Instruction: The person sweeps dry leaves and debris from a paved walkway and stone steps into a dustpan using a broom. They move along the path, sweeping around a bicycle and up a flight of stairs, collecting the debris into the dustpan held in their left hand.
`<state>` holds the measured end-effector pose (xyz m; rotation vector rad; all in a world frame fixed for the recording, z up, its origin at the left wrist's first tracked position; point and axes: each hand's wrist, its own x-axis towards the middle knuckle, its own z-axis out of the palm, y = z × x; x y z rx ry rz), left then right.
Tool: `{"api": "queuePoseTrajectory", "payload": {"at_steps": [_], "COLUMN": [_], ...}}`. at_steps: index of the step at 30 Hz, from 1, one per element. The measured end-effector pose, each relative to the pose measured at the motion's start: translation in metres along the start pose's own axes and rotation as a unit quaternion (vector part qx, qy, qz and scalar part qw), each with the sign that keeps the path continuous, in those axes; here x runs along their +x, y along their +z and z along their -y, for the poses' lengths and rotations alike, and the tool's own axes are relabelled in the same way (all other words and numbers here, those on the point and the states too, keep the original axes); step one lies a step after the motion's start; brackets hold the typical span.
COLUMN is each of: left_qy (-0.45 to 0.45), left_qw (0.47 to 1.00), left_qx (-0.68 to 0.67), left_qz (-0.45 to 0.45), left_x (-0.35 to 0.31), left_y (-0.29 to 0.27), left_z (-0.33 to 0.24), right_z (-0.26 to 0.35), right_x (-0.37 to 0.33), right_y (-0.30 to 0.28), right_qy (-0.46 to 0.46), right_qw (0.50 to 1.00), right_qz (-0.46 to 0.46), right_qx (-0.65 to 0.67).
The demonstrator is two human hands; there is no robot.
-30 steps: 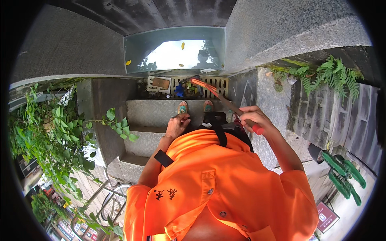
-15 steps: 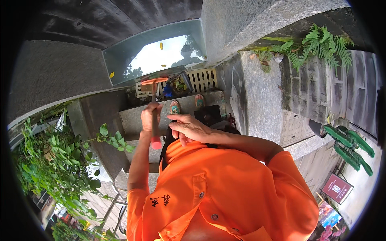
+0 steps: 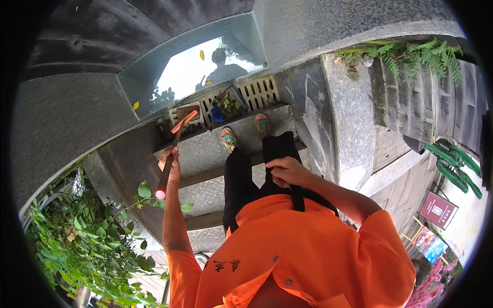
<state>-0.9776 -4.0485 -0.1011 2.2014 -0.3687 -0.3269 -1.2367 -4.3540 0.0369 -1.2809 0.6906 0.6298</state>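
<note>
My left hand point(image 3: 169, 161) is closed round the dark handle of a T-shaped squeegee point(image 3: 164, 177) with an orange head. The head points away from me, over a pale square frame point(image 3: 198, 114) by the drain. A pinkish-red cap ends the handle near my forearm. My right hand point(image 3: 290, 172) is curled in front of my dark trousers at the right thigh. A black strap-like piece point(image 3: 297, 199) runs from beneath it toward my waist; whether the fingers grip it is unclear. Beyond the drain lies a sheet of glass point(image 3: 190, 72), reflecting sky and a silhouette.
A dustpan-like tray point(image 3: 228, 102) of leaves, with something blue beside it, sits on the slotted drain cover point(image 3: 258, 93). My sandalled feet stand on a stone step point(image 3: 197, 154). Leafy vines point(image 3: 97, 231) crowd the left; a stone wall point(image 3: 352, 113) rises at the right.
The squeegee has swung left and tilted, carried by my left hand. My right hand has moved right, away from the left hand, and curled over my thigh.
</note>
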Motion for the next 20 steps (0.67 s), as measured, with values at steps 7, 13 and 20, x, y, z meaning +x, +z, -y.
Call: {"api": "queuePoseTrajectory", "payload": {"at_steps": [7, 13, 20], "left_qy": [-0.11, -0.193, -0.196], "left_qw": [0.994, 0.978, 0.98], "left_qx": [-0.027, -0.07, -0.028], "left_qz": [-0.001, -0.033, 0.021], "left_x": [0.059, 0.065, 0.035], "left_y": [-0.026, -0.05, -0.03], "left_z": [0.022, 0.041, 0.076], "right_z": [-0.051, -0.125, -0.182], "right_x": [0.013, 0.008, 0.024], "right_y": [-0.008, 0.001, -0.038], "right_qy": [0.114, 0.164, 0.24], "right_qw": [0.985, 0.974, 0.955], "right_qz": [-0.126, -0.156, -0.165], "right_qx": [0.034, 0.002, 0.06]}}
